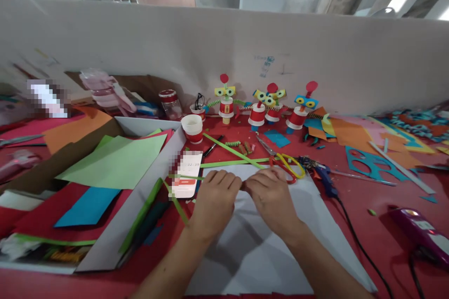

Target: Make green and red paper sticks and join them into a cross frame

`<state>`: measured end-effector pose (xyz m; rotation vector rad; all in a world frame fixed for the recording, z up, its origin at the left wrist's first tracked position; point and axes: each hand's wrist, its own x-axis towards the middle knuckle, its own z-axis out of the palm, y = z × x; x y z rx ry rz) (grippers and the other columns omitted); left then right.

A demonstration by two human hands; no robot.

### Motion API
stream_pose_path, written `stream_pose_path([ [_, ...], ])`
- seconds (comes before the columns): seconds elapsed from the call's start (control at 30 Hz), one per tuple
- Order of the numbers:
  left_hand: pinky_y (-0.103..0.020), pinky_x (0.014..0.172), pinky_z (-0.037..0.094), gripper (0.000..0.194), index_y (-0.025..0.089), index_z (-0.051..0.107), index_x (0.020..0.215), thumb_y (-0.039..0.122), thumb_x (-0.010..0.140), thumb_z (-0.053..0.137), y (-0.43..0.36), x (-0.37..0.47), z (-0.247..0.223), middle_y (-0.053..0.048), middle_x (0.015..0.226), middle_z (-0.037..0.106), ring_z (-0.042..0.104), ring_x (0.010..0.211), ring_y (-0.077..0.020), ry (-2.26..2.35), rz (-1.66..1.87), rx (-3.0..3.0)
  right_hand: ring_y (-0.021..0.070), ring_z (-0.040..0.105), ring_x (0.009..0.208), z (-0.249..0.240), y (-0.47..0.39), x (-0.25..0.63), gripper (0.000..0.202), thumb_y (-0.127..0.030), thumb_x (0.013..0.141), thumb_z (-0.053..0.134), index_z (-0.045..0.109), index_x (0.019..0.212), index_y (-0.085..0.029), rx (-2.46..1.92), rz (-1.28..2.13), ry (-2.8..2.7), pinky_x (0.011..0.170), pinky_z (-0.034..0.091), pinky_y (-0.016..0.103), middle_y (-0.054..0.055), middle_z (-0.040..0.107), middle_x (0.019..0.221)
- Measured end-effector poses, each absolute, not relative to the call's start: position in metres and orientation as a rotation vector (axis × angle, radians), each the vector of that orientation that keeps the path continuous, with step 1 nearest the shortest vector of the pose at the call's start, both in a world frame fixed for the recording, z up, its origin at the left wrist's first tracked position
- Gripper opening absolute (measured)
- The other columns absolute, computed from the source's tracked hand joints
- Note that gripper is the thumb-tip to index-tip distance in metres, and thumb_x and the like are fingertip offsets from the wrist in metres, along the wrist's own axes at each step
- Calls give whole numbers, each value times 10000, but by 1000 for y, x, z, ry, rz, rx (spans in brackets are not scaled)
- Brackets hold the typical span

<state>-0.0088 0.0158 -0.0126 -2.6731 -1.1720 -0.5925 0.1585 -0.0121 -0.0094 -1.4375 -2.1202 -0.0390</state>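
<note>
My left hand (217,201) and my right hand (268,196) meet above a large white sheet (252,252), fingers bent in a pinch with the fingertips close together. A narrow green paper strip (187,177) runs out from the left fingers across the phone. Another green paper strip (231,151) slants from the back of the table to the right fingers. What sits between the fingertips is mostly covered by the hands. Scissors (289,166) with yellow and red handles lie just beyond my right hand. A phone (187,173) with a lit screen lies beyond my left hand.
A box (150,168) with coloured paper stands left. Behind are paper cups (192,128) and several paper-cup figures (226,107) with folded-spring arms. To the right lie a blue glue gun (326,180) with its cord, cut blue paper (372,163) and a purple device (419,231).
</note>
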Motion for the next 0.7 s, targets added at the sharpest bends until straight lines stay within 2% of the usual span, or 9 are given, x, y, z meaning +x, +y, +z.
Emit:
stream_pose_path([
  [0.13, -428, 1000, 355, 253, 212, 616, 840, 61, 880, 417, 19, -9, -14, -23, 810, 658, 559, 878, -197, -1046, -748, -2659, 196, 611, 827, -14, -12, 159, 148, -200, 917, 546, 685, 881, -234, -1466, 91, -2076, 798, 338, 355, 25, 734, 857],
  [0.27, -482, 1073, 275, 300, 237, 640, 869, 58, 893, 400, 22, -17, -12, -9, 822, 676, 570, 933, -198, -1037, -808, -2678, 208, 602, 791, -16, -11, 165, 203, -159, 917, 498, 671, 829, -218, -1512, 107, -2121, 775, 340, 354, 33, 716, 803],
  [0.33, -499, 1060, 282, 306, 241, 666, 900, 84, 903, 404, 21, -20, -10, -40, 895, 688, 574, 971, -218, -1235, -1013, -2520, 215, 603, 785, -15, -10, 168, 205, -166, 909, 498, 663, 798, -216, -1587, 118, -2039, 766, 351, 351, 39, 711, 792],
  [0.4, -479, 1011, 343, 245, 238, 695, 918, 173, 906, 459, 18, -17, -10, -82, 970, 685, 576, 986, -240, -1523, -1323, -2318, 215, 606, 772, -15, -8, 170, 198, -188, 904, 503, 655, 780, -217, -1650, 175, -1873, 747, 373, 339, 41, 708, 787],
  [0.47, -431, 932, 422, 174, 231, 710, 939, 277, 861, 562, 15, -9, -13, -94, 993, 684, 587, 975, -245, -1758, -1597, -2376, 210, 611, 765, -14, -7, 171, 191, -211, 899, 507, 647, 770, -223, -1637, 271, -1736, 730, 395, 324, 35, 703, 779],
  [0.6, -350, 814, 489, 209, 199, 713, 903, 322, 743, 663, 13, 10, -22, -52, 917, 714, 631, 889, -210, -2229, -2147, -2834, 189, 617, 760, -15, -10, 161, 184, -229, 897, 518, 639, 759, -229, -1487, 423, -1707, 712, 418, 292, 15, 695, 762],
  [0.7, -315, 802, 482, 158, 172, 711, 760, 314, 688, 705, 21, 11, -26, -26, 788, 711, 632, 807, -176, -2521, -2728, -2583, 173, 616, 743, -18, -12, 153, 172, -235, 905, 538, 649, 774, -223, -1458, 438, -1772, 721, 404, 287, 2, 702, 759],
])
